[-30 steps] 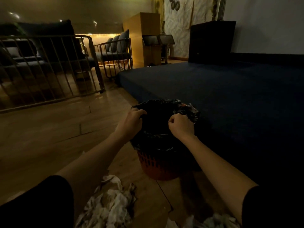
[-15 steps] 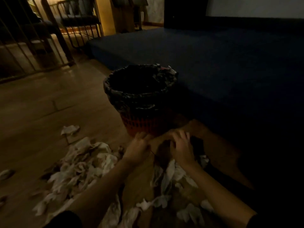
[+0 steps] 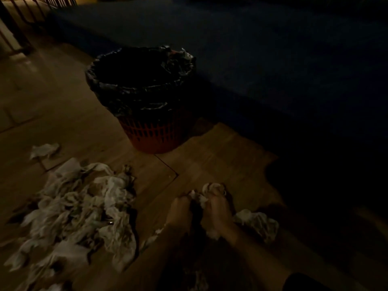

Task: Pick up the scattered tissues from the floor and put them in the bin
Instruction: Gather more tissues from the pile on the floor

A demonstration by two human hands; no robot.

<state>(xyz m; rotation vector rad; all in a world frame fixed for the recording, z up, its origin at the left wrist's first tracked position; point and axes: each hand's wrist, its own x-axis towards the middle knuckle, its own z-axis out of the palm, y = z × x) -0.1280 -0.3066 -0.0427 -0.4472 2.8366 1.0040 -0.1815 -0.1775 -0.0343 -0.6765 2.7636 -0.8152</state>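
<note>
Both hands sit low on the wooden floor [image 3: 210, 156], on the near side of the bin [image 3: 147, 114] and well apart from it. The left hand [image 3: 181, 211] and right hand [image 3: 218, 211] are side by side, almost touching, fingers curled down and closed around a small wad of tissue [image 3: 206, 192] that pokes out white above the knuckles. The light is dim and the frame is blurred, so how much each hand grips cannot be told exactly; both look bunched on the same clump.

Just beside the right hand, on the side away from the left one, another crumpled tissue [image 3: 258, 223] lies on the floor. A few scraps show below the wrists, between the forearms, too dark to make out.

Nearer than the bin and off to its left lies the big heap of tissues [image 3: 84, 215], loose and rumpled, spread over the boards. One lone tissue [image 3: 44, 149] lies apart from the heap, between it and the bin's left side.

The bin is a red slotted basket standing upright, lined with a black bag [image 3: 134, 95] whose edge is folded down over the rim. Its inside is black; crumpled shiny material sits at the far right of the rim, but what lies within cannot be told.

Behind and to the right of the bin runs a dark blue platform [image 3: 273, 59].
</note>
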